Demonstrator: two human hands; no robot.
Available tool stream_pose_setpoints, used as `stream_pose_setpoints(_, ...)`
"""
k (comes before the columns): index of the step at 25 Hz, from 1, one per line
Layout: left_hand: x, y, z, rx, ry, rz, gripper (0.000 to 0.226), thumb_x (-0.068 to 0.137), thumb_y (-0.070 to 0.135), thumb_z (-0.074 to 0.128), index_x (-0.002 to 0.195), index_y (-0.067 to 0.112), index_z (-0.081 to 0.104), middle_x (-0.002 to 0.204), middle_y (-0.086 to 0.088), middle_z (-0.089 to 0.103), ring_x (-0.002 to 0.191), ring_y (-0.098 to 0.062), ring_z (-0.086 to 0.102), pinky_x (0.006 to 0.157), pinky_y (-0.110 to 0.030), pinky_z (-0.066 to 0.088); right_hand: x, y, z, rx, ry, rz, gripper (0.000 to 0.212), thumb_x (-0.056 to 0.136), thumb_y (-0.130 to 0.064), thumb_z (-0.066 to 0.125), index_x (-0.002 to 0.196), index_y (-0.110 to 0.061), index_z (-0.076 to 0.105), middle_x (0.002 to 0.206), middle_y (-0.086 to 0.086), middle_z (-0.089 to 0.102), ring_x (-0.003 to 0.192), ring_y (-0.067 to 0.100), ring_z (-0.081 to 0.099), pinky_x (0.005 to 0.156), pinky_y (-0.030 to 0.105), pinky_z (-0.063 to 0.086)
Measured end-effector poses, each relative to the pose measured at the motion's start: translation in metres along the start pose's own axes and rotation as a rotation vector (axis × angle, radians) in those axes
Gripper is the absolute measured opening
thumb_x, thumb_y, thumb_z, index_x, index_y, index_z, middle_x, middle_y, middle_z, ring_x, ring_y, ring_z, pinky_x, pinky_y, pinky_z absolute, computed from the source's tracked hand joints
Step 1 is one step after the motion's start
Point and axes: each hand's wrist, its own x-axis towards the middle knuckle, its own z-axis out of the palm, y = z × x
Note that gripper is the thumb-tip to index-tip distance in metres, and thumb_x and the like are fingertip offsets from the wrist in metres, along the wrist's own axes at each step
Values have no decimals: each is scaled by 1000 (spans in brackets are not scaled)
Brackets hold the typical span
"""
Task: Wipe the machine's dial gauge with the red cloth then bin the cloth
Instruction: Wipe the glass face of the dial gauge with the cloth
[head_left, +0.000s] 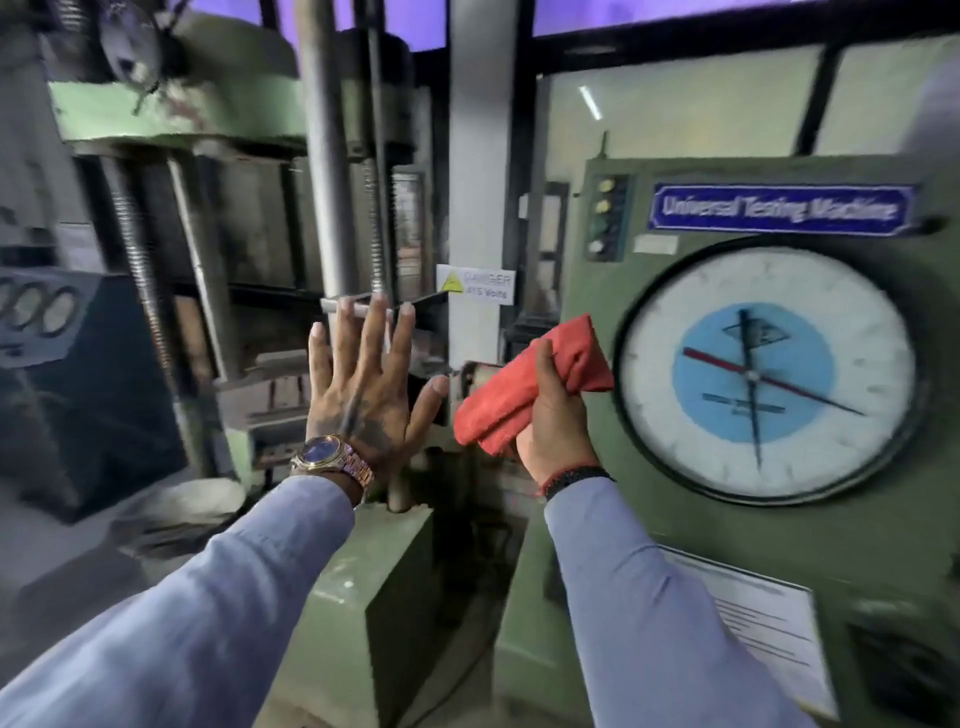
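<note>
— Where's your cloth right now?

— Your right hand has the red cloth bunched up in it, fingers wrapped tight around the middle, so one folded end sticks up toward the dial and the other hangs out to the left. You're holding it just beside the left rim of the dial gauge; whether the top corner touches the rim is hard to tell through the blur.

— And the gauge itself?

— It's the big round white face with a blue centre, set in the green cabinet on your right. A red needle and a dark needle cross at its middle. Above it sits a blue nameplate reading "Universal Testing Machine", and a white paper sheet is stuck to the cabinet below.

— What's your other hand doing?

— Your left hand is raised flat, back toward you, fingers spread wide and holding nothing. There's a watch on that wrist. It's out in front of the tall press frame, well apart from the gauge.

— Anything else near you?

— A danger sign with a yellow triangle is on the pillar between your two hands, further back.
</note>
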Motion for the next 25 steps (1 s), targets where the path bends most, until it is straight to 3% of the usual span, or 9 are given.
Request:
stream_pose_setpoints(2, 18, 34, 11, -83, 26, 46, 88, 101, 69, 27, 173, 19, 24, 182, -12, 15, 168, -45, 8, 133, -69, 7, 8, -30, -18, -222, 100, -169, 46, 108, -49, 69, 138, -15, 67, 81, -21, 80, 65, 4, 72, 58, 24, 60)
stream_pose_setpoints(4, 32, 65, 20, -145, 31, 93, 88, 100, 70, 27, 173, 20, 24, 182, -12, 15, 168, -46, 9, 132, -70, 9, 11, -53, -36, -404, 134, -425, 73, 111, -44, 59, 175, -27, 27, 127, -33, 73, 65, 4, 74, 55, 32, 60)
stream_pose_setpoints(5, 38, 80, 24, -168, 35, 113, 89, 100, 70, 27, 173, 20, 24, 182, -13, 15, 168, -46, 9, 132, -70, 8, 12, -65, -46, -459, 149, -520, 81, 111, -41, 56, 178, -37, 10, 154, -23, 59, 81, 24, 82, 56, 47, 64)
stream_pose_setpoints(6, 43, 91, 28, -185, 34, 126, 89, 100, 70, 27, 173, 20, 24, 182, -13, 15, 168, -46, 8, 132, -69, 8, 14, -74, -55, -511, 186, -605, 82, 111, -36, 56, 177, -39, 7, 169, -13, 47, 107, 38, 81, 78, 58, 69)
stream_pose_setpoints(8, 54, 119, 35, -222, 25, 176, 89, 100, 70, 26, 173, 20, 24, 183, -12, 13, 168, -46, 8, 132, -69, 8, 19, -96, -80, -633, 279, -751, 76, 113, -19, 56, 177, -28, 17, 180, -3, 32, 163, 17, 41, 132, 53, 40)
stream_pose_setpoints(9, 59, 133, 38, -237, 34, 197, 89, 100, 70, 25, 173, 19, 24, 183, -12, 13, 168, -46, 8, 132, -69, 8, 22, -107, -92, -717, 318, -789, 75, 112, -14, 54, 176, -29, 19, 182, -7, 26, 168, 7, 23, 139, 47, 24)
stream_pose_setpoints(14, 83, 203, 61, -297, 64, 275, 89, 101, 71, 24, 175, 21, 18, 183, -12, 9, 168, -45, 4, 133, -69, 6, 35, -159, -144, -1253, 669, -719, 83, 108, -18, 42, 174, -35, -4, 188, 0, -4, 174, 29, 3, 130, 70, 15)
stream_pose_setpoints(18, 104, 272, 96, -328, 70, 304, 89, 102, 73, 20, 175, 22, 15, 184, -10, 5, 168, -45, 3, 132, -72, 10, 67, -197, -200, -1529, 824, -649, 119, 101, -16, 69, 164, -42, -28, 187, 1, -13, 174, 31, -4, 134, 71, 10)
stream_pose_setpoints(25, 138, 364, 169, -292, 133, 248, 89, 103, 72, 25, 174, 19, 18, 183, -13, 10, 167, -45, 8, 132, -68, 6, 144, -238, -287, -1524, 802, -794, 89, 95, -23, 43, 170, -40, -2, 187, 7, 8, 173, 38, 9, 130, 81, 5)
